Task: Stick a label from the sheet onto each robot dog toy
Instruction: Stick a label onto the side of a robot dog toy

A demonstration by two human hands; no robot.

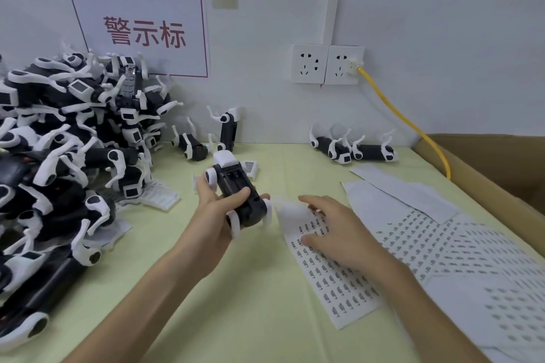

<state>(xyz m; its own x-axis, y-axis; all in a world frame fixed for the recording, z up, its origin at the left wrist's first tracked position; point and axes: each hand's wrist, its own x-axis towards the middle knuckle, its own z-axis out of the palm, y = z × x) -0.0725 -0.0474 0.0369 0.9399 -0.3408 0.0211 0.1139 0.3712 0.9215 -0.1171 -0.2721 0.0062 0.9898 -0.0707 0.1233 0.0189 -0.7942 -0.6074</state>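
1. We see our left hand (219, 209) holding one robot dog toy (239, 191) above the pale green surface (236, 303) — the grip is closed around the black body, thumb on top, and the toy lies belly-up with its white legs pointing outward.
2. Our right hand (336, 233) rests on the label sheet (333, 274) just beside the toy; its fingers are stretched and spread on the upper part of the sheet, and they hold nothing that we can see. The top edge of this sheet is blurred.
3. More label sheets (472, 250) lie to the right, partly overlapping, near a cardboard box (486, 162) at the edge.
4. A big pile of robot dogs (67, 150) fills the left side of the surface — black bodies and white legs all mixed.
5. A few more dogs (354, 150) lie near the wall, and one (228, 130) stands upright against it.
6. On the wall we see a sign with red characters (141, 29), two sockets (327, 63) and a yellow cable (404, 118) plugged into the right one.
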